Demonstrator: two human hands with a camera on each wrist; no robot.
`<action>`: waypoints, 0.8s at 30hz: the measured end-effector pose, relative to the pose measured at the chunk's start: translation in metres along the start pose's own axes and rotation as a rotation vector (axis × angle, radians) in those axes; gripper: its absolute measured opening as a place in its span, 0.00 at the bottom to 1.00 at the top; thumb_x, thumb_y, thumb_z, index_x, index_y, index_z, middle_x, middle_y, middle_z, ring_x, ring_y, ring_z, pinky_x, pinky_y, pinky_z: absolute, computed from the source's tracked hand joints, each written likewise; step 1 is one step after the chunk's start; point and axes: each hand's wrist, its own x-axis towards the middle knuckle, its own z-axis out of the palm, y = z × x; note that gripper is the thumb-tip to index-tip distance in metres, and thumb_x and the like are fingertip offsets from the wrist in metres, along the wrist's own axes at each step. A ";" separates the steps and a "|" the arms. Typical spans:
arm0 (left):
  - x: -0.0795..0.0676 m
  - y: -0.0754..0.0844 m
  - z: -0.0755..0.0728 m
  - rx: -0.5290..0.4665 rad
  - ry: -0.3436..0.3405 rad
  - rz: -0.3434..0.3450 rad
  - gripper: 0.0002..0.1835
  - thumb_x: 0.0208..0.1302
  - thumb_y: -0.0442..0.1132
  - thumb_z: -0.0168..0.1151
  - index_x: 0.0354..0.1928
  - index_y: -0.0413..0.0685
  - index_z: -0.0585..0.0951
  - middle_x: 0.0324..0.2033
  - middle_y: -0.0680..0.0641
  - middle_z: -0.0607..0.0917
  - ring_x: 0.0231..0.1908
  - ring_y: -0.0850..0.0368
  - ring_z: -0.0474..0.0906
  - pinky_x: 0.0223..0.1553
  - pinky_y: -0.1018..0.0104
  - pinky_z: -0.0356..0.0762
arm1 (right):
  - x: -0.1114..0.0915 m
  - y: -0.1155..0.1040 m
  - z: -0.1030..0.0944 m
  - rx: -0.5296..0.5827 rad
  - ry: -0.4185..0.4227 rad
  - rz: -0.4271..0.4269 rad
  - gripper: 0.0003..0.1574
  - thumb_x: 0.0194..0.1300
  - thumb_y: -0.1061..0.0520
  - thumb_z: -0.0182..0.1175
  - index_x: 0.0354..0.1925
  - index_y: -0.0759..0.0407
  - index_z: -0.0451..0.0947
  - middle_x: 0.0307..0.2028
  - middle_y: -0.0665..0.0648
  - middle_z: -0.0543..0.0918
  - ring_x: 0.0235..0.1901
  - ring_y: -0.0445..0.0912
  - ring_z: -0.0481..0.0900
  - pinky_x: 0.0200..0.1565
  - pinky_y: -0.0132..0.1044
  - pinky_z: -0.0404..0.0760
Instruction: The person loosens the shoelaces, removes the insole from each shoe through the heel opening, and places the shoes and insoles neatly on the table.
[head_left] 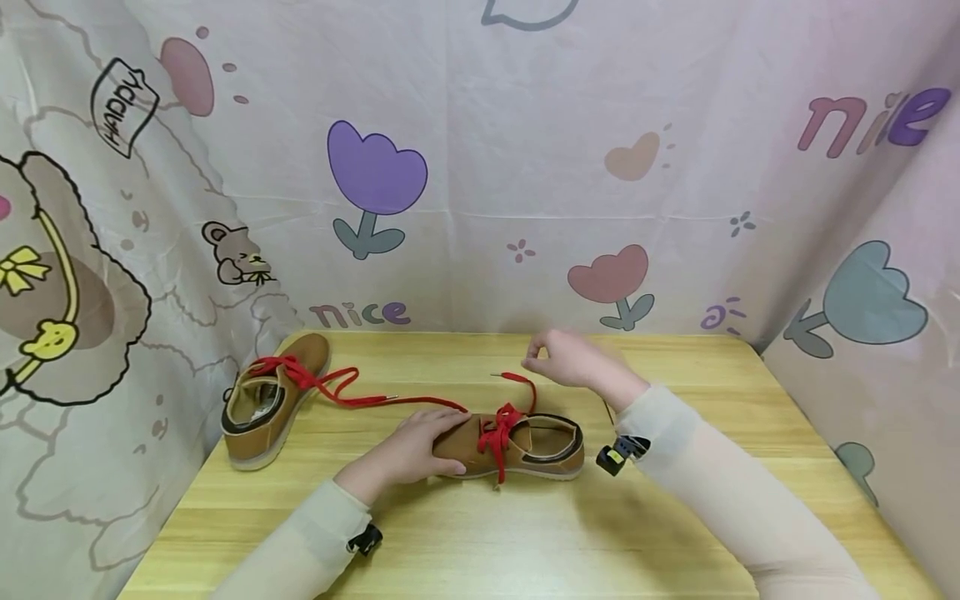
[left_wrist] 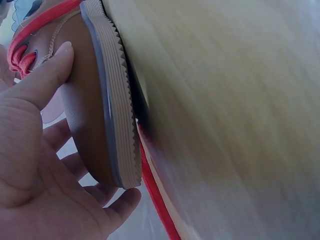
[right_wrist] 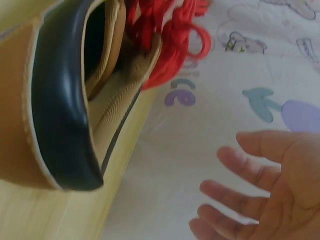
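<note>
On the pale wooden bench (head_left: 450,542) before us sits a tan low shoe with a dark collar (head_left: 525,462), toe to our left, and our left hand (head_left: 408,448) grips its toe, thumb on the near side, the other fingers curled round the far side. We have our right hand (head_left: 568,358) raised beyond the heel, its fingers loosely bent and a little apart in the wrist view. A bright red lace (head_left: 508,414) is bunched in loops over the shoe's throat, one tipped end curling out on the far side, near the right hand. Toward the far left corner we have a matching tan shoe (head_left: 291,408), angled away; its flat red lace (head_left: 363,402) trails across toward our left hand, so red cord lies just behind the gripped toe. Around us hangs a pale printed curtain (head_left: 480,167) with flowers and bears.
</note>
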 end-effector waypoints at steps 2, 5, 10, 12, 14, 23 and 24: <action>0.000 0.000 0.000 -0.001 0.000 0.001 0.43 0.58 0.58 0.72 0.74 0.55 0.68 0.70 0.45 0.70 0.68 0.37 0.63 0.67 0.35 0.56 | -0.003 -0.006 0.002 -0.031 -0.003 -0.055 0.09 0.69 0.51 0.63 0.33 0.52 0.83 0.35 0.51 0.83 0.31 0.45 0.76 0.37 0.41 0.75; 0.000 0.000 0.000 -0.005 -0.001 -0.001 0.43 0.58 0.58 0.72 0.74 0.56 0.68 0.70 0.45 0.70 0.67 0.37 0.63 0.67 0.35 0.56 | -0.008 -0.015 0.005 -0.067 -0.010 -0.134 0.08 0.68 0.52 0.65 0.31 0.51 0.83 0.39 0.51 0.84 0.42 0.48 0.79 0.47 0.45 0.77; -0.001 0.000 -0.001 -0.013 -0.005 -0.005 0.43 0.59 0.57 0.72 0.74 0.56 0.68 0.70 0.45 0.70 0.67 0.37 0.63 0.67 0.35 0.56 | -0.015 -0.026 0.008 -0.084 -0.010 -0.212 0.07 0.68 0.53 0.65 0.31 0.49 0.82 0.44 0.53 0.84 0.48 0.51 0.81 0.53 0.48 0.77; -0.002 0.001 -0.002 -0.019 -0.005 -0.006 0.43 0.59 0.57 0.72 0.74 0.55 0.68 0.70 0.45 0.70 0.67 0.37 0.63 0.67 0.35 0.56 | -0.017 -0.029 0.009 -0.085 -0.007 -0.235 0.07 0.68 0.53 0.66 0.31 0.49 0.81 0.45 0.53 0.84 0.49 0.51 0.80 0.53 0.48 0.77; -0.002 0.001 -0.002 -0.022 -0.006 -0.008 0.43 0.59 0.57 0.72 0.74 0.55 0.68 0.70 0.45 0.70 0.67 0.37 0.63 0.67 0.35 0.56 | -0.019 -0.032 0.010 -0.096 -0.005 -0.261 0.07 0.68 0.54 0.66 0.30 0.49 0.81 0.45 0.53 0.84 0.49 0.51 0.80 0.54 0.48 0.76; -0.002 0.001 -0.001 -0.015 -0.005 -0.014 0.43 0.59 0.57 0.72 0.74 0.56 0.67 0.70 0.46 0.70 0.67 0.38 0.64 0.66 0.36 0.58 | -0.027 -0.046 0.019 -0.104 -0.053 -0.288 0.05 0.67 0.54 0.67 0.32 0.46 0.82 0.54 0.57 0.82 0.58 0.57 0.74 0.61 0.51 0.71; -0.002 0.001 -0.001 -0.014 -0.005 -0.013 0.43 0.59 0.57 0.72 0.74 0.56 0.68 0.70 0.46 0.70 0.67 0.38 0.64 0.66 0.36 0.58 | -0.027 -0.046 0.020 -0.104 -0.056 -0.290 0.04 0.67 0.54 0.67 0.33 0.46 0.83 0.55 0.57 0.81 0.58 0.57 0.73 0.61 0.51 0.71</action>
